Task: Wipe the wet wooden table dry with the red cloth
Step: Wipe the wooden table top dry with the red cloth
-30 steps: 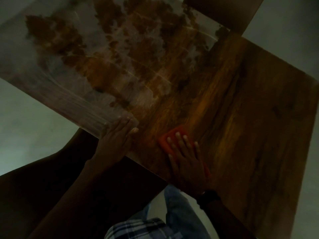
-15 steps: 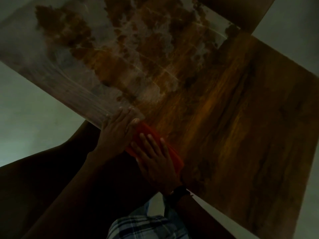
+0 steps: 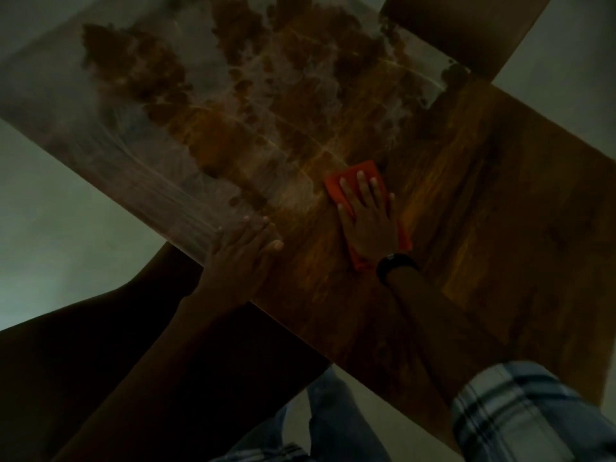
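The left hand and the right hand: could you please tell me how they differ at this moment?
The right hand presses flat on the red cloth; the left hand rests directly on the wooden table. The right hand lies further in on the top; the left hand sits at its near edge. The right wrist wears a dark wristband; the left wrist looks bare. Both hands lie palm down with straight fingers.
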{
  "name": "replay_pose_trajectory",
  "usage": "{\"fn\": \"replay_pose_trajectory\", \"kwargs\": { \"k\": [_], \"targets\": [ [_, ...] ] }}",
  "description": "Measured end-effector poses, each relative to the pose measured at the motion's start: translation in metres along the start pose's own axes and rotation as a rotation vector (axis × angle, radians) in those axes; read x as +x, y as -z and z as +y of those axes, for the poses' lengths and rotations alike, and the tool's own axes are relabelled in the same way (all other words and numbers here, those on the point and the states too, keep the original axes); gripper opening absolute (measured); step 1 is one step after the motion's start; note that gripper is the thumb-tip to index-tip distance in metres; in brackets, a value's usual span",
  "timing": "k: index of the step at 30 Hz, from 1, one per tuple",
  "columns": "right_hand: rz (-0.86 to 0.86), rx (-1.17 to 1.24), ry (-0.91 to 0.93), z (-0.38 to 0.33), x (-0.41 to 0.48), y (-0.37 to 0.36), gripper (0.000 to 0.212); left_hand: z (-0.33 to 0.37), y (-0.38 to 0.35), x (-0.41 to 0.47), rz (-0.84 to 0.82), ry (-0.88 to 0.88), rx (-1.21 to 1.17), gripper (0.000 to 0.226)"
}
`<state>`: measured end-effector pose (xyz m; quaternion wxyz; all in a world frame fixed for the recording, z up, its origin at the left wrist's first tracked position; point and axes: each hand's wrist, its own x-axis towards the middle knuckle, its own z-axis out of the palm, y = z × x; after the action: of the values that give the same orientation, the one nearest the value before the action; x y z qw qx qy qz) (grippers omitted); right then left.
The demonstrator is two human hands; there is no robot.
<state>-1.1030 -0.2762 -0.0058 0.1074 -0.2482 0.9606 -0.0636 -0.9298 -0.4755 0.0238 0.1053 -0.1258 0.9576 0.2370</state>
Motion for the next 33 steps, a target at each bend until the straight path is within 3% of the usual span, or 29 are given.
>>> {"fn": "replay_pose_trajectory", "kwargs": {
  "k": [6, 10, 13, 16, 20, 25, 30, 33],
  "targets": [
    [0.046, 0.034, 0.141, -0.024, -0.027, -0.016, 0.053, 0.008, 0.01, 0.019, 0.011, 0.03, -0.001, 0.078],
    [0.028, 0.048, 0.278, -0.038, -0.085, -0.031, 0.051, 0.008, 0.007, 0.043, 0.036, 0.012, -0.005, 0.063],
    [0.042, 0.014, 0.345, -0.02, -0.097, -0.03, 0.05, 0.01, 0.007, 0.058, 0.081, 0.005, 0.018, 0.075],
    [0.07, 0.027, 0.289, 0.006, -0.063, -0.017, 0.048, 0.018, 0.012, 0.067, 0.103, 0.037, -0.005, 0.08],
    [0.048, 0.038, 0.136, 0.037, 0.013, 0.0, 0.049, 0.024, 0.015, 0.075, 0.037, 0.078, 0.042, 0.069],
    [0.008, 0.087, 0.003, 0.047, 0.1, 0.025, 0.05, 0.024, 0.01, 0.073, 0.073, 0.065, 0.103, 0.077],
    [0.037, 0.093, 0.022, 0.028, 0.083, 0.017, 0.051, 0.029, 0.012, 0.075, 0.074, 0.072, 0.115, 0.065],
    [0.078, 0.045, 0.152, 0.009, 0.032, 0.001, 0.051, 0.029, 0.019, 0.085, 0.223, -0.037, 0.149, 0.059]
  ]
}}
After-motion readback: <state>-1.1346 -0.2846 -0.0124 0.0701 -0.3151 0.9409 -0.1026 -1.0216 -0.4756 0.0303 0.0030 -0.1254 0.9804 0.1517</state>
